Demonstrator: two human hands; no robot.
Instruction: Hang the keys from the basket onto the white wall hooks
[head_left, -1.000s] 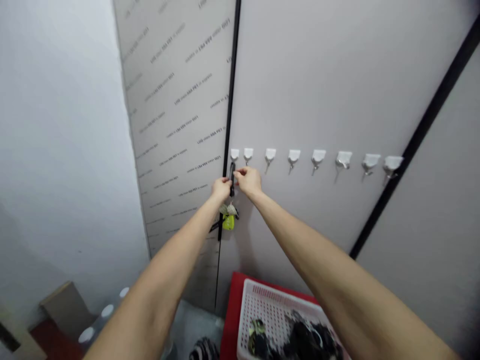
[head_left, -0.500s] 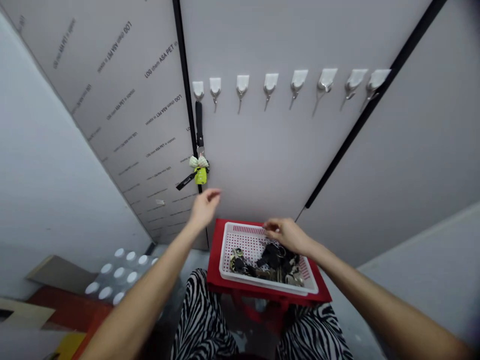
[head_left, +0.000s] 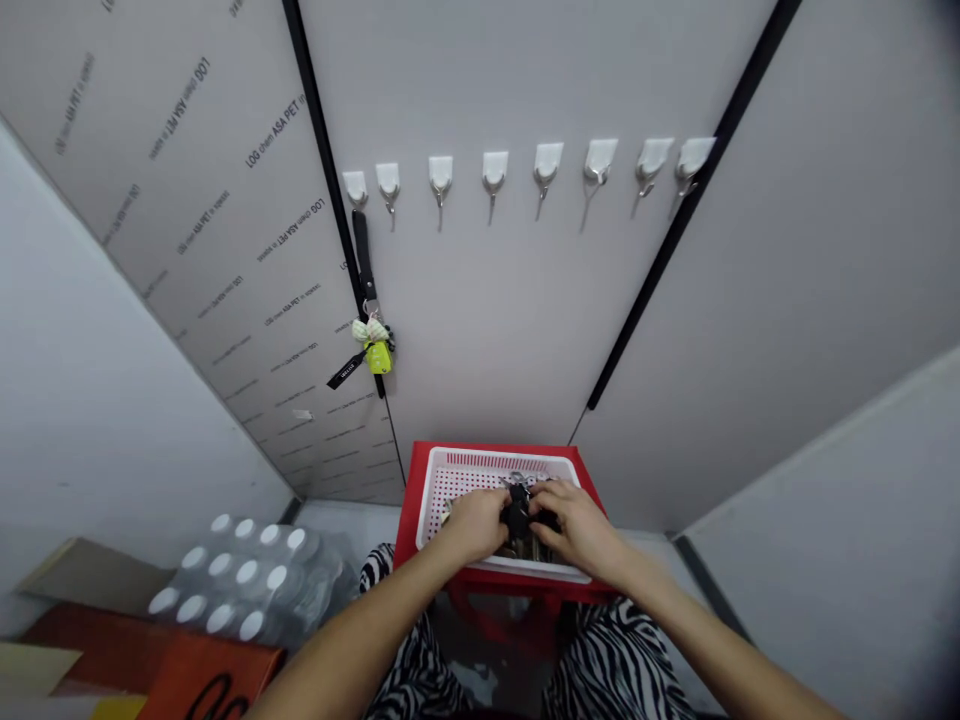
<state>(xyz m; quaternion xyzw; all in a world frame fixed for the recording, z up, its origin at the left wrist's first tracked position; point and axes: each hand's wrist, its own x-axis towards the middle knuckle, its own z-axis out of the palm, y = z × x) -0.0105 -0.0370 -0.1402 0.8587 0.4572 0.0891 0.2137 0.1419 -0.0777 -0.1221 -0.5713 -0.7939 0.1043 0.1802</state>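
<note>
A white plastic basket (head_left: 429,490) holds several keys and dark key fobs, partly covered by my hands. My left hand (head_left: 478,525) reaches into it from the left, its fingers curled against a black keychain bunch (head_left: 516,512). From the right, my right hand (head_left: 571,520) has its bent fingers on the same bunch. Which pieces each hand pinches is hard to make out. On the wall, a black strap (head_left: 363,255) with a yellow-green charm (head_left: 379,357) and a pale bow hangs from the leftmost hook (head_left: 355,188).
More white adhesive hooks (head_left: 495,172) run in a row along the grey wall panel. The basket rests on a red stool (head_left: 409,520) between my knees. Bottles with white caps (head_left: 246,570) stand at lower left, beside an orange-red box (head_left: 225,675).
My left hand has come down from below the hanging keychain into the basket. My right hand has lowered onto the black bunch. The view has shifted a little to the right.
</note>
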